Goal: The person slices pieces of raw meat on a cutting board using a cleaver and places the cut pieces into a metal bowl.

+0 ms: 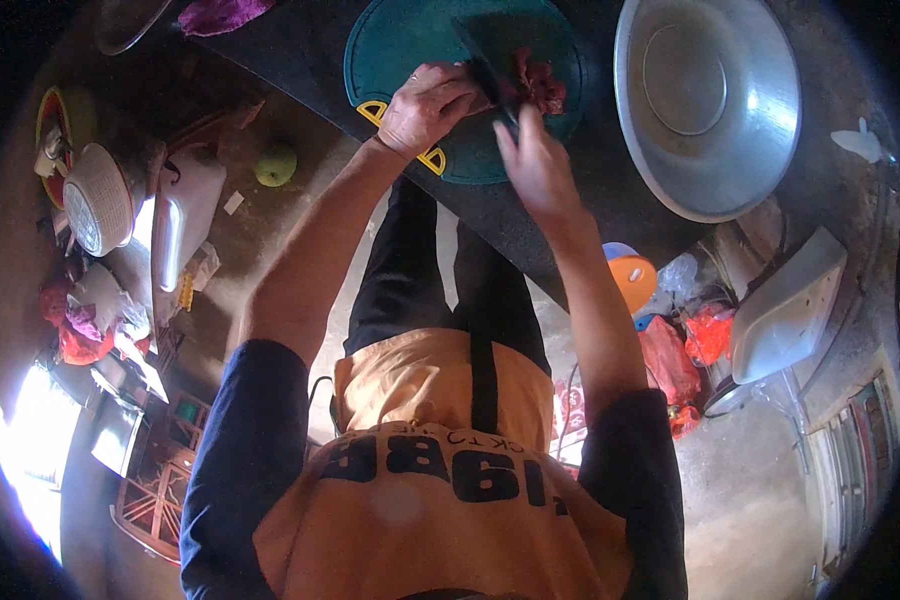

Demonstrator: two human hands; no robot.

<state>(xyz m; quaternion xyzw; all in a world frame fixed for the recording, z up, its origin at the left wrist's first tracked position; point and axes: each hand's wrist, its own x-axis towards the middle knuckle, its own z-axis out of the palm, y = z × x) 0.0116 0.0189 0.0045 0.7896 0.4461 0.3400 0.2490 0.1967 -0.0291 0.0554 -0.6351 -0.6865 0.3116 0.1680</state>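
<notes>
A round green cutting board (390,45) with yellow handles lies on the dark counter before me. My right hand (538,169), slightly blurred, grips the dark handle of a kitchen knife (484,71). Its blade, blurred too, points up and to the left across the board. Pressed close beside the blade, my left hand (429,105) has its fingers curled over a piece of raw meat (481,101), mostly hidden by the fingers and knife. Dark red cut meat (540,84) sits in a small heap on the board, just right of the blade.
A wide metal basin (709,105) stands on the counter (300,75) at right. A purple cloth-like item (221,15) lies far left. Below right are an orange plastic item (631,281), red plastic bags (669,356) and a white sink-like basin (791,307). A green round fruit (276,166) lies left.
</notes>
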